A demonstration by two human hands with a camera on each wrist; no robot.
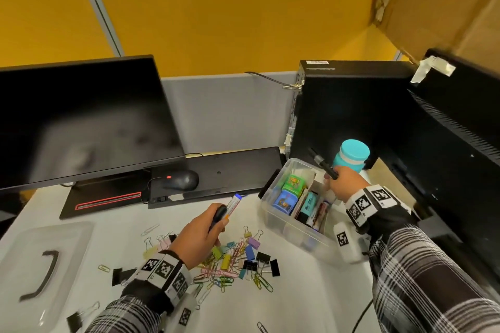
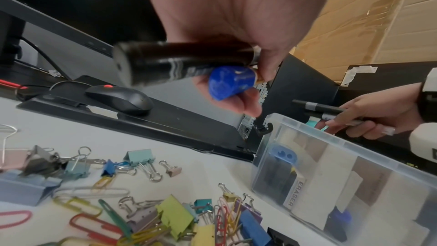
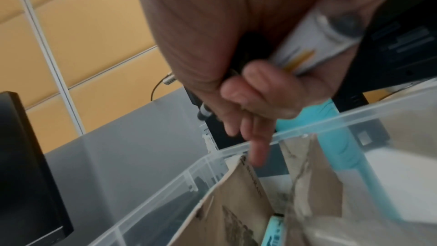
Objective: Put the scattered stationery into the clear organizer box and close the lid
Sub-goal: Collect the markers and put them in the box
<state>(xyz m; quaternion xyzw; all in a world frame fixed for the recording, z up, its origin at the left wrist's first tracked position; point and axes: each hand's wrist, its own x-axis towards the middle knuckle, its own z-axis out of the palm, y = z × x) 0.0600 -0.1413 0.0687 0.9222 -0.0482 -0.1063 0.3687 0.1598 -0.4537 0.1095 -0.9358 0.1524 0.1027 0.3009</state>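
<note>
Organizer box (image 1: 273, 208) lidless, hemmed by keyboard (image 1: 216, 173) and tower (image 1: 351, 116). Right hand (image 1: 342, 184) grips markers (image 1: 323, 163) over it; left hand (image 1: 198, 235) clutches two more markers (image 1: 226, 211).

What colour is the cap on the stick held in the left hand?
Blue. The cap shows best in the left wrist view, beside a black marker in the same left hand.

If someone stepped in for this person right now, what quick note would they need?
Left hand: grips a black marker and a blue-capped glue stick above the desk.
Right hand: holds black pens over the clear organizer box.
Done: erasers, sharpeners and highlighters are in the box.
Left: drop in what both hands hold, gather the binder clips and paper clips, fit the lid lying at the desk's left.
</note>
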